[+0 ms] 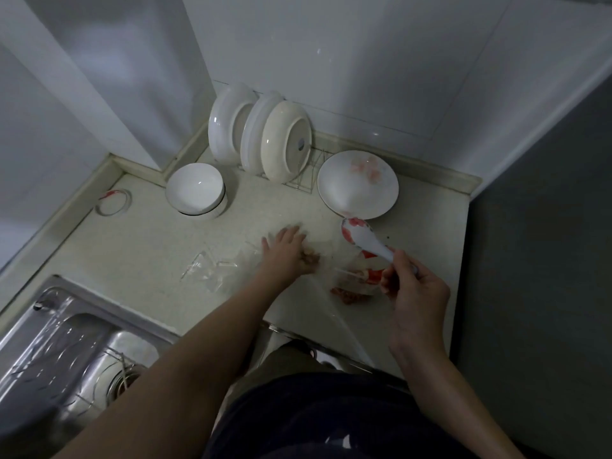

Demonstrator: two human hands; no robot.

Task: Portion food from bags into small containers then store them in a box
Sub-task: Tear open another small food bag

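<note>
Right hand [409,286] clamps spoon [364,241] over meat-filled clear container [356,283]; left hand [288,251] spread flat on plastic bag [311,256]

I can't make out what the left hand [286,251] presses on: clear plastic, blurred, with pinkish food [309,259] half hidden under its fingers. The right hand [409,286] covers the spoon [362,241] handle's end. The sink [76,352] runs off the near-left edge.

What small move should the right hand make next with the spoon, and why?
Probably lower the spoon into the clear bag to scoop meat. The right hand holds the spoon raised and seemingly empty, while the left hand presses on clear plastic beside a small meat portion.
</note>
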